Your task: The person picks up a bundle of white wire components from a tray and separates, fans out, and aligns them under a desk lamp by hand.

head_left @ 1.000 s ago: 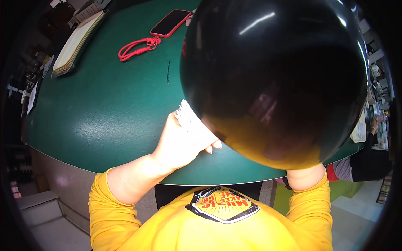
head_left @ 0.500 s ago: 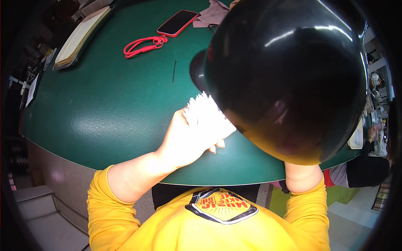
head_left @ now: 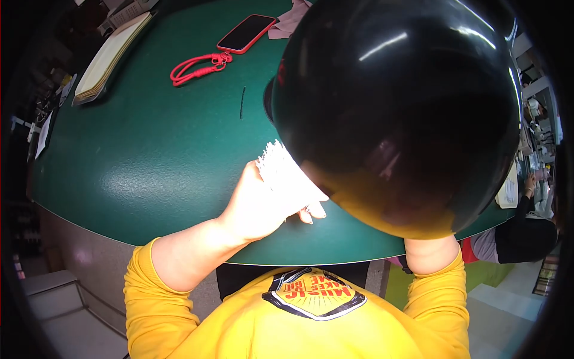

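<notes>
A large glossy black dome, which looks like a lamp shade [head_left: 394,119], fills the right half of the view and reflects my yellow clothing. Beside its lower left edge, my left hand [head_left: 254,200] is closed on a white tufted thing [head_left: 281,170]. Strong light washes it out, and I cannot tell whether it is a cloth or a brush. Past the dome's left edge shows a sliver of a black base [head_left: 269,102] on the table. My right forearm [head_left: 430,254] goes in beneath the dome, which hides my right hand and fingers.
On the green table [head_left: 149,137] lie a phone in a red case [head_left: 246,33] with a red cord strap [head_left: 200,67], a pinkish cloth [head_left: 290,23] and a thin dark strip [head_left: 243,103]. A paper stack [head_left: 113,57] is far left. Another person [head_left: 514,242] sits at right.
The black dome has shifted left and covers more of the base. My left hand has moved slightly left and down with the white thing. The table's contents sit slightly further left in view.
</notes>
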`<action>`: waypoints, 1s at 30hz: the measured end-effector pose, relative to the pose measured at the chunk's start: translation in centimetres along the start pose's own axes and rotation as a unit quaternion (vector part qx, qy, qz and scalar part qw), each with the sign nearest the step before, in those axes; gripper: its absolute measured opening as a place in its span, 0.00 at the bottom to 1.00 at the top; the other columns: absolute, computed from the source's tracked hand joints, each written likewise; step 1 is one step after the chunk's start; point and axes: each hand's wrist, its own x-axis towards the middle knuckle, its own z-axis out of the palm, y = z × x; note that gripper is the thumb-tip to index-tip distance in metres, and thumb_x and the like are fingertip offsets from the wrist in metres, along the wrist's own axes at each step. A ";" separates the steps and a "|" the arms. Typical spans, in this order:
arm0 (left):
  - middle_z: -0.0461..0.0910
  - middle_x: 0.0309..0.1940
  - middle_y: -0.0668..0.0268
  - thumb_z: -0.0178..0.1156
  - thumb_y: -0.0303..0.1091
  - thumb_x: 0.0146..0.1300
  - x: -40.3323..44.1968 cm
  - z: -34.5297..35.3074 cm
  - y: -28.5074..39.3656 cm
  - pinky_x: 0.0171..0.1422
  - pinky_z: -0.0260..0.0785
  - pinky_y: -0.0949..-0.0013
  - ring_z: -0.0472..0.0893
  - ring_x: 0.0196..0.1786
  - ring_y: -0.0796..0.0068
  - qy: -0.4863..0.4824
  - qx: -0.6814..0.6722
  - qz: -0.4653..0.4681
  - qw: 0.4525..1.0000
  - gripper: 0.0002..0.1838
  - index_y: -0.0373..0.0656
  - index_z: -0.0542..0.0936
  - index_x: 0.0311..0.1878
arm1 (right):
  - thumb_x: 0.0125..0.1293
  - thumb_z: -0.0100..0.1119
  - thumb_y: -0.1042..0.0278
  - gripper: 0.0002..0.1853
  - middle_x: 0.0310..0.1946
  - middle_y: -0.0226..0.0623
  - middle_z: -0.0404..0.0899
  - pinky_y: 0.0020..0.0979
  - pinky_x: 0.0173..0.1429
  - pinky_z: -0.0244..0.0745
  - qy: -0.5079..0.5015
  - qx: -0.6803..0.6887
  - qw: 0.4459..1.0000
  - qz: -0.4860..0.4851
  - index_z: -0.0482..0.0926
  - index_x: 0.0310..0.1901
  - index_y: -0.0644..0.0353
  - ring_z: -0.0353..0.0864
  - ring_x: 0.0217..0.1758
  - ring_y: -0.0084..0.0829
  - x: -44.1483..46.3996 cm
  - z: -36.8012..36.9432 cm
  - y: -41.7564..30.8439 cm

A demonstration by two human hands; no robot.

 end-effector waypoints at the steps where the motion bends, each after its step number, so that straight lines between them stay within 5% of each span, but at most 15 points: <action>1: 0.82 0.25 0.58 0.59 0.22 0.56 -0.1 -0.1 0.1 0.34 0.75 0.74 0.81 0.26 0.74 -0.002 0.034 -0.002 0.999 0.03 0.33 0.81 0.32 | 0.65 0.48 0.62 0.25 0.53 0.46 0.71 0.34 0.54 0.73 0.001 0.000 1.000 -0.001 0.62 0.61 0.62 0.75 0.51 0.34 -0.4 -0.2 0.0; 6: 0.82 0.22 0.58 0.59 0.21 0.54 -0.2 0.5 0.5 0.36 0.75 0.73 0.81 0.25 0.74 0.032 0.135 0.002 0.990 0.04 0.33 0.81 0.26 | 0.64 0.48 0.62 0.25 0.53 0.46 0.71 0.34 0.54 0.73 0.002 -0.004 1.000 -0.008 0.62 0.61 0.62 0.75 0.51 0.34 0.4 -0.2 0.2; 15: 0.79 0.19 0.56 0.61 0.15 0.49 -0.7 -1.1 -1.4 0.43 0.78 0.62 0.82 0.26 0.66 0.019 -0.019 0.015 1.000 0.05 0.30 0.77 0.21 | 0.64 0.49 0.63 0.25 0.53 0.46 0.71 0.34 0.55 0.73 0.001 -0.013 1.000 -0.015 0.62 0.61 0.62 0.75 0.51 0.34 -0.6 -0.9 0.4; 21: 0.79 0.22 0.55 0.61 0.15 0.49 -1.0 -1.0 -1.0 0.44 0.77 0.60 0.82 0.28 0.64 0.011 0.055 0.040 0.998 0.03 0.29 0.76 0.27 | 0.64 0.49 0.63 0.25 0.53 0.46 0.71 0.34 0.55 0.73 -0.004 -0.020 1.000 -0.020 0.62 0.61 0.62 0.75 0.51 0.34 -0.4 -1.3 0.4; 27: 0.80 0.22 0.56 0.61 0.17 0.50 -1.2 -0.8 -1.3 0.43 0.77 0.64 0.82 0.29 0.67 -0.007 -0.056 0.093 0.994 0.02 0.31 0.77 0.26 | 0.63 0.49 0.64 0.24 0.53 0.45 0.71 0.34 0.55 0.73 -0.010 -0.028 0.999 -0.025 0.63 0.60 0.62 0.75 0.51 0.34 -1.2 -1.5 0.6; 30: 0.80 0.21 0.57 0.61 0.18 0.50 -0.9 -1.8 -1.5 0.42 0.77 0.66 0.82 0.29 0.67 -0.034 0.028 0.076 0.996 0.03 0.33 0.77 0.23 | 0.63 0.49 0.64 0.24 0.53 0.45 0.71 0.33 0.55 0.73 -0.014 -0.033 0.999 -0.026 0.63 0.60 0.62 0.75 0.51 0.34 -0.6 -1.5 0.7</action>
